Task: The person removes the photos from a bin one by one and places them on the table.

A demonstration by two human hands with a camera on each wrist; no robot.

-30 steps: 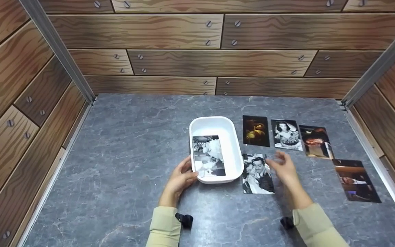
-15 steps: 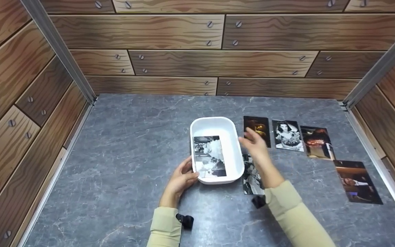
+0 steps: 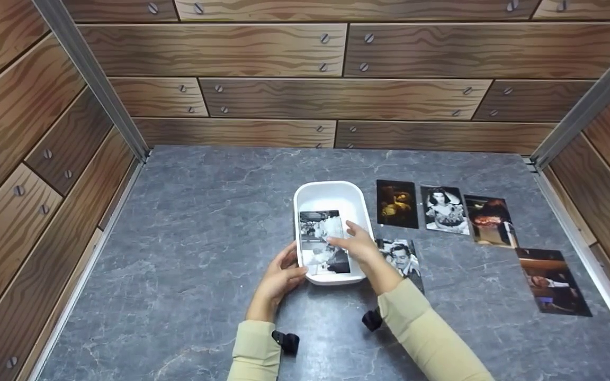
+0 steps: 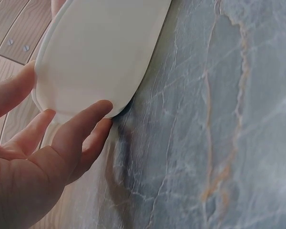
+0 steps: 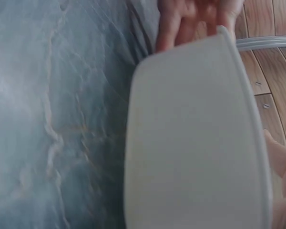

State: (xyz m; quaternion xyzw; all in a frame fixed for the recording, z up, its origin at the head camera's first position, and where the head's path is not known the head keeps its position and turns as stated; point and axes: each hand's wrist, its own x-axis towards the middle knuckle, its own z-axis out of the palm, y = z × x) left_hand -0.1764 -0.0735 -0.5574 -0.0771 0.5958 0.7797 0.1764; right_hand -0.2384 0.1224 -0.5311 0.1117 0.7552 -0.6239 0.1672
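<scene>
Nearest us, the left hand (image 3: 278,278) steadies the near left corner of the white tray (image 3: 359,201); the left wrist view shows its fingers (image 4: 81,129) lightly bent against the tray's outer wall, the thumb up along the rim, more a bracing touch than a clamp. The right hand (image 3: 360,248) reaches over the tray's right rim, fingers extended and relaxed, fingertips on or just above the black-and-white photo (image 3: 318,241) that lies inside the tray on its left side; we cannot tell whether they actually touch it. The hands are apart, one on each side of the tray. Just right of the tray, partly under the right forearm, lies another black-and-white photo (image 3: 403,259) flat on the grey table (image 3: 204,222). Further back, a row of three photos (image 3: 445,209) sits beside the tray's far right, and one dark photo (image 3: 551,280) lies apart toward the right edge. We judge the step in hand to be handling the photo in the tray: either settling it or lifting it. Next move, in our judgement, calls for a fingertip under or on one edge, with the tray kept braced so it does not slide.
</scene>
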